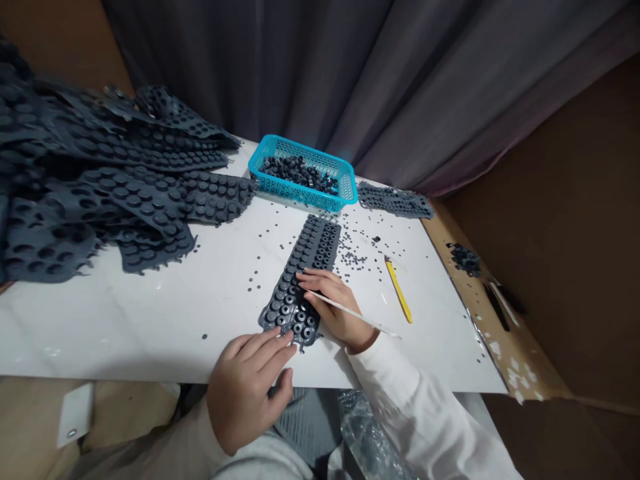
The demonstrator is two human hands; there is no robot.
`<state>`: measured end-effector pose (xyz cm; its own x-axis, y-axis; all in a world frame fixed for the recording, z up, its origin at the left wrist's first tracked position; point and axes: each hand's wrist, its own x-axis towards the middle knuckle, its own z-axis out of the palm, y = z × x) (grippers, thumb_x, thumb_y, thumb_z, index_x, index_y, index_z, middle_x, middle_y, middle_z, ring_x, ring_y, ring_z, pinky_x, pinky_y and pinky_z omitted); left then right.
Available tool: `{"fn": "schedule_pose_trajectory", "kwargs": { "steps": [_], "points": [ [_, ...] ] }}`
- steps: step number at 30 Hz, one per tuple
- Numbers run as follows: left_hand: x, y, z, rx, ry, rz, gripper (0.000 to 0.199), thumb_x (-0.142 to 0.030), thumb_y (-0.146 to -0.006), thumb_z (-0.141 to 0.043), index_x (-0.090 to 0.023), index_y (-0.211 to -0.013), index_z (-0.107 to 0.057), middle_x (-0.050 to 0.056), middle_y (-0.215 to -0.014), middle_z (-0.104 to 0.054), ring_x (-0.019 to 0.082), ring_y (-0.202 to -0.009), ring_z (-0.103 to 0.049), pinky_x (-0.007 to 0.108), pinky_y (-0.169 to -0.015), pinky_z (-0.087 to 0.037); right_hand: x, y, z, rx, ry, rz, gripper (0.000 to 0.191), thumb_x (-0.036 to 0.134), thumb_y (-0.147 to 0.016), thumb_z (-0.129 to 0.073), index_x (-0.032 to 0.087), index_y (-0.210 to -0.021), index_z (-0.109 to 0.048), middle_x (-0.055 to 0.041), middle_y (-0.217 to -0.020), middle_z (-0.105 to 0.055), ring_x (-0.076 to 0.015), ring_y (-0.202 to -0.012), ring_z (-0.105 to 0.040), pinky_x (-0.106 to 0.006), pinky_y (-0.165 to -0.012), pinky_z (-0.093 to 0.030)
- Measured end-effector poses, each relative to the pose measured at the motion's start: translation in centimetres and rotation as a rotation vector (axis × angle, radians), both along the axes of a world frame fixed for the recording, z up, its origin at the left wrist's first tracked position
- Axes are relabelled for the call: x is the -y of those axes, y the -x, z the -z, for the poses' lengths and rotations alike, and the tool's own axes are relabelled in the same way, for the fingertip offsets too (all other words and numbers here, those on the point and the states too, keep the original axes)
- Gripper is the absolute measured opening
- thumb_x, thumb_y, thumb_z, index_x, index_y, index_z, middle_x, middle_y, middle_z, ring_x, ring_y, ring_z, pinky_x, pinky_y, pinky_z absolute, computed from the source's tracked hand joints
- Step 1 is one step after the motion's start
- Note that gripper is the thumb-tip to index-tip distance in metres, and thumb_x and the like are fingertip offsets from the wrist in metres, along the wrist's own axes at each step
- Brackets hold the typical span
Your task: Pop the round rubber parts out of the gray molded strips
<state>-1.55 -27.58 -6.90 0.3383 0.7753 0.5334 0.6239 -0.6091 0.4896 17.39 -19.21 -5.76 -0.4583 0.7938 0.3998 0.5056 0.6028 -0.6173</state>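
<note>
A dark grey moulded rubber sheet with rows of round studs lies at a slant on the white tabletop; some near studs show ring-shaped tops with holes. My left hand rests its outstretched fingertips on the sheet's near end, thumb apart. Over the sheet's right side, my right hand is closed on a thin white stick, whose tip points at the studs. The fingers partly cover the tip and the studs below it. Small dark discs are scattered right of the sheet.
A blue plastic basket of small dark rubber pieces stands at the back. Many similar sheets are heaped at left, and another sheet lies at back right. A yellow craft knife is on the right. Dark pieces sit on cardboard.
</note>
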Motion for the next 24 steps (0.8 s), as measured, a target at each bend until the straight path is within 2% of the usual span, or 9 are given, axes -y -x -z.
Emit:
{"fn": "schedule_pose_trajectory", "kwargs": {
  "steps": [4, 9, 12, 16, 18, 21, 24],
  "points": [
    [0.0, 0.0, -0.1, 0.010, 0.011, 0.001, 0.028, -0.013, -0.075, -0.053, -0.022, -0.098, -0.067, -0.001, -0.101, -0.071, 0.021, -0.095, -0.063, 0.035, -0.078, -0.043, -0.2, -0.1, 0.2, 0.032, -0.033, 0.006, 0.015, 0.020, -0.090, -0.050, 0.019, -0.101, -0.061, -0.0079, -0.109, -0.068, -0.0194, -0.113, -0.056, -0.040, -0.093, -0.048],
    [-0.1, 0.0, -0.1, 0.006, 0.017, 0.004, 0.027, -0.013, -0.075, -0.053, -0.022, -0.096, -0.067, -0.001, -0.101, -0.071, 0.021, -0.095, -0.063, 0.035, -0.077, -0.044, -0.9, -0.3, 0.4, 0.238, -0.226, -0.041, 0.017, 0.022, -0.090, -0.050, 0.020, -0.103, -0.061, -0.0073, -0.112, -0.067, -0.0202, -0.106, -0.060, -0.038, -0.088, -0.048],
    [0.0, 0.0, -0.2, -0.003, 0.010, 0.000, 0.025, -0.013, -0.075, -0.053, -0.022, -0.094, -0.067, 0.000, -0.101, -0.071, 0.021, -0.094, -0.063, 0.035, -0.077, -0.045, -1.3, -0.4, 0.3, 0.273, -0.281, 0.030, 0.019, 0.022, -0.091, -0.048, 0.020, -0.105, -0.061, -0.0087, -0.115, -0.065, -0.0202, -0.103, -0.061, -0.038, -0.087, -0.049],
    [0.0, 0.0, -0.1, -0.011, 0.005, -0.001, 0.024, -0.014, -0.075, -0.053, -0.022, -0.093, -0.068, 0.000, -0.101, -0.071, 0.022, -0.094, -0.063, 0.035, -0.076, -0.045, -1.2, -0.5, 0.1, 0.098, -0.224, 0.174, 0.021, 0.023, -0.091, -0.045, 0.020, -0.106, -0.060, -0.0095, -0.114, -0.065, -0.0204, -0.113, -0.056, -0.041, -0.094, -0.047],
    [0.0, 0.0, -0.1, -0.012, 0.012, 0.001, 0.025, -0.014, -0.075, -0.054, -0.022, -0.093, -0.067, 0.000, -0.101, -0.071, 0.022, -0.095, -0.063, 0.036, -0.077, -0.045, -1.1, -0.5, 0.0, 0.023, -0.153, 0.141, 0.020, 0.023, -0.091, -0.047, 0.021, -0.104, -0.061, -0.0092, -0.113, -0.066, -0.0205, -0.117, -0.053, -0.041, -0.096, -0.046],
    [0.0, 0.0, -0.1, -0.010, 0.013, 0.000, 0.024, -0.014, -0.075, -0.053, -0.022, -0.093, -0.067, 0.000, -0.101, -0.071, 0.022, -0.094, -0.063, 0.035, -0.077, -0.045, -0.9, -0.4, 0.2, 0.022, -0.079, 0.075, 0.016, 0.023, -0.089, -0.050, 0.021, -0.100, -0.062, -0.0084, -0.112, -0.067, -0.0209, -0.118, -0.053, -0.042, -0.096, -0.046],
    [-0.1, -0.1, -0.2, -0.003, 0.005, -0.004, 0.025, -0.014, -0.075, -0.053, -0.022, -0.094, -0.067, 0.000, -0.101, -0.071, 0.021, -0.094, -0.064, 0.035, -0.077, -0.045, -0.9, -0.4, 0.4, 0.062, -0.095, 0.068, 0.016, 0.023, -0.088, -0.052, 0.021, -0.100, -0.063, -0.0079, -0.109, -0.068, -0.0210, -0.117, -0.054, -0.042, -0.095, -0.046]
  ]
}}
